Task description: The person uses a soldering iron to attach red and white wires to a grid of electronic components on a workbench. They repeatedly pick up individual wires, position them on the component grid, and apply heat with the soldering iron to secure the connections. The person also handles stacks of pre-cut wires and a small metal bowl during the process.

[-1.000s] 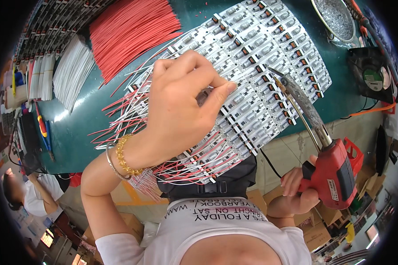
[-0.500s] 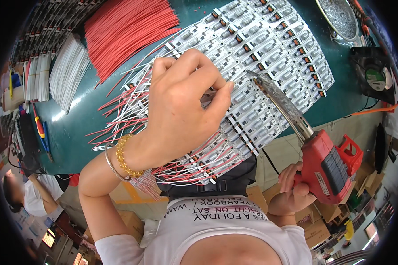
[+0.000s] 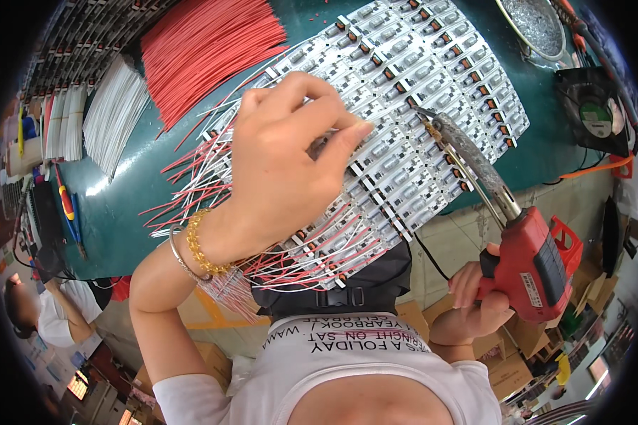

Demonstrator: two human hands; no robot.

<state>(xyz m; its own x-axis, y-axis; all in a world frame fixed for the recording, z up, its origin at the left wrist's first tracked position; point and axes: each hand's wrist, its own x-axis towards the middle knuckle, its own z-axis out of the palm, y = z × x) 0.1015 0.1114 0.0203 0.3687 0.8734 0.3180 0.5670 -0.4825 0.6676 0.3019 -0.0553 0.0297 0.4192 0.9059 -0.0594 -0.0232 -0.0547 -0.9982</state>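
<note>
My left hand (image 3: 287, 156) is over the sheet of small white circuit boards (image 3: 404, 71), thumb and forefinger pinched together. What lies between the fingertips is too small and hidden to make out. My right hand (image 3: 475, 301) is wrapped round the handle of a red soldering gun (image 3: 532, 273). Its long metal barrel slants up and left, with the tip above the boards, to the right of my left fingertips and apart from them. Red and white wires (image 3: 333, 244) run along the left and near rows of boards, partly under my left hand and wrist.
Bundles of red wires (image 3: 209, 53) and white wires (image 3: 117, 113) lie on the green table (image 3: 120, 219). A screwdriver (image 3: 65, 202) is at left. A metal bowl (image 3: 535, 28) and a black fan (image 3: 594, 113) stand at right. Another person (image 3: 64, 312) sits at far left.
The soldering gun has moved a little right, its tip farther from my left hand and its barrel turned slightly. My left hand has shifted slightly up and left, still pinched.
</note>
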